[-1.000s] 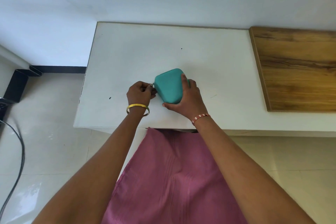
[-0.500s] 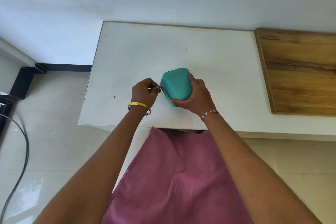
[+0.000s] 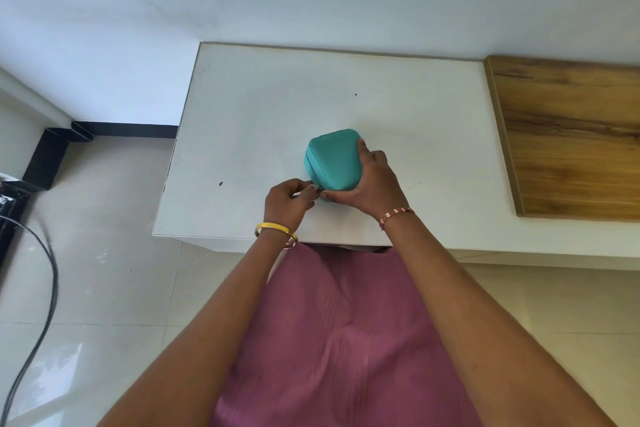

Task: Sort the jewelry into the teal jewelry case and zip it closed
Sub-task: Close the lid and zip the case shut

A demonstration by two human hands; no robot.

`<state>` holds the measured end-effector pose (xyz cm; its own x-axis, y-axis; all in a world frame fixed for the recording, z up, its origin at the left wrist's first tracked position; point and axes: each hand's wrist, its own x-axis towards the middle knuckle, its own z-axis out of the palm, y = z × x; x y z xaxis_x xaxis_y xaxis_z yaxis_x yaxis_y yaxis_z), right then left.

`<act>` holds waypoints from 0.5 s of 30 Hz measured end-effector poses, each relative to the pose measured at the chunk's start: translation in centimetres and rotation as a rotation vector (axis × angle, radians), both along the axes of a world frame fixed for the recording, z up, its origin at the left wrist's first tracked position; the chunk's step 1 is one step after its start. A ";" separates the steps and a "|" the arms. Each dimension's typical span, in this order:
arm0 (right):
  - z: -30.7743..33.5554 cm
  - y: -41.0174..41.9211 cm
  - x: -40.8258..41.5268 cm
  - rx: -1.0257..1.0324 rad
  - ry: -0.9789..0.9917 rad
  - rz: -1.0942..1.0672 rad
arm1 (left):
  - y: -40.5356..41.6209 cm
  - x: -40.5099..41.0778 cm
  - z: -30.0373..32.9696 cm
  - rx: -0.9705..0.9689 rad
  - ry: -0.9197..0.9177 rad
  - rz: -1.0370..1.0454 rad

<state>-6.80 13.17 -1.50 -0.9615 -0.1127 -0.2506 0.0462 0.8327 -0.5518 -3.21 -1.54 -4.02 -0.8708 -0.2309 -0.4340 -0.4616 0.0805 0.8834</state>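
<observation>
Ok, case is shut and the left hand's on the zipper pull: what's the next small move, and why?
Probably draw the pull further along the seam. The left hand pinches the zipper pull at the near left corner of the teal jewelry case, and the right hand grips the case to steady it. Whether the zip's end is reached cannot be told.

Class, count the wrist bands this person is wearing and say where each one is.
2. A gold bangle sits on the wrist of the left hand; a red-and-white thread band sits on the wrist of the right hand. None seems hidden, though each wrist's underside is out of sight.
</observation>
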 end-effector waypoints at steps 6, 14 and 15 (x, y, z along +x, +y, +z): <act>-0.5 -1.0 -0.5 0.125 0.037 0.042 | -0.4 -0.8 -0.2 0.150 -0.093 0.135; -0.7 -1.2 -0.2 0.149 0.045 0.051 | -0.7 -1.1 -1.2 -0.001 -0.032 0.062; -0.7 -1.2 -0.2 0.145 0.043 0.052 | -0.7 -1.2 -1.3 -0.024 -0.027 0.056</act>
